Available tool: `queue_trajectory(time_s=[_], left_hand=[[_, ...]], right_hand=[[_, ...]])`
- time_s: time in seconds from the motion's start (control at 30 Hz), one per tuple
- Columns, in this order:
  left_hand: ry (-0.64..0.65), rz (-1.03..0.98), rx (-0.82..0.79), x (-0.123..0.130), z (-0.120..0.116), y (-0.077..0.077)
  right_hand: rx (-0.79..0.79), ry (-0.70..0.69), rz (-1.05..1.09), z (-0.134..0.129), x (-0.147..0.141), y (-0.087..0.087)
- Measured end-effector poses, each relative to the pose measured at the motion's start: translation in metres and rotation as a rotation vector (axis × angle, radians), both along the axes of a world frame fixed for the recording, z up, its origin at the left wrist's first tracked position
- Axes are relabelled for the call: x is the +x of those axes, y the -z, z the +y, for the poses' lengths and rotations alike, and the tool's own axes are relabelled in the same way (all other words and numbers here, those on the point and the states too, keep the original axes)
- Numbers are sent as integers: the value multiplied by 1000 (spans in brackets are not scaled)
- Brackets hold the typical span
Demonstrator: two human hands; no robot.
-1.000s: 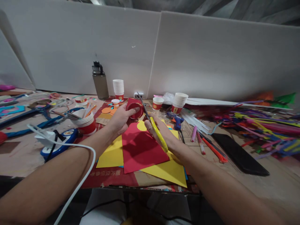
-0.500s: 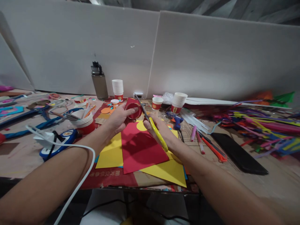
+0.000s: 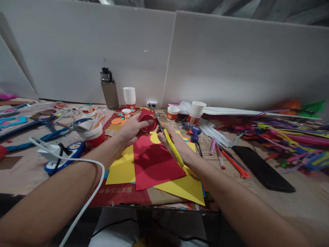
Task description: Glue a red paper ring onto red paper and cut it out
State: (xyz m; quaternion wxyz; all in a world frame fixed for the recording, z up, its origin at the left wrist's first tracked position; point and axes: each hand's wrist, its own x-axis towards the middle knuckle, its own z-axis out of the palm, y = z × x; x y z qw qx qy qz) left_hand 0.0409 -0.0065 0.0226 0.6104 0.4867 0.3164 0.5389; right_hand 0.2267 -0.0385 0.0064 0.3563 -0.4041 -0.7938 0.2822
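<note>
My left hand [image 3: 133, 129] grips a red paper piece [image 3: 148, 125] with a round, ring-like edge, the thumb lying across its face. Whether this is a cup or paper around a ring, I cannot tell. In my right hand [image 3: 172, 139] is a pair of scissors [image 3: 169, 142] with yellow handles. Its blades point up and away, right beside the red piece's right edge; contact is unclear. Beneath both hands a red sheet [image 3: 156, 168] lies over yellow sheets [image 3: 183, 188], with a yellow round shape [image 3: 155, 138] near its far end.
Stacked paper cups [image 3: 129, 97], a bottle [image 3: 110, 91] and a second cup stack [image 3: 197, 111] stand by the white panel. A glue gun [image 3: 195, 134], markers [image 3: 212, 146], a black phone-like slab [image 3: 262, 168] and pipe cleaners lie rightward. A white cable [image 3: 101, 171] crosses my left forearm.
The red piece has turned slightly in my left hand, and a yellowish strip now shows at its top edge. My right hand and the scissors hold nearly the same place.
</note>
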Motion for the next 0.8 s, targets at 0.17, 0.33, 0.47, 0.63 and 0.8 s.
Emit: queue_trajectory(time_s=[0.17, 0.33, 0.47, 0.63, 0.8], left_hand=[[7, 22, 14, -3, 2, 1], [35, 39, 27, -7, 6, 3], [57, 70, 40, -10, 8, 2], [56, 65, 36, -12, 8, 0], [56, 50, 33, -11, 6, -1]], right_hand=[[26, 0, 1, 0, 0, 0], [35, 4, -14, -1, 0, -2], [40, 9, -36, 0, 0, -3], [2, -29, -22, 0, 0, -3], [-26, -73, 22, -3, -1, -3]])
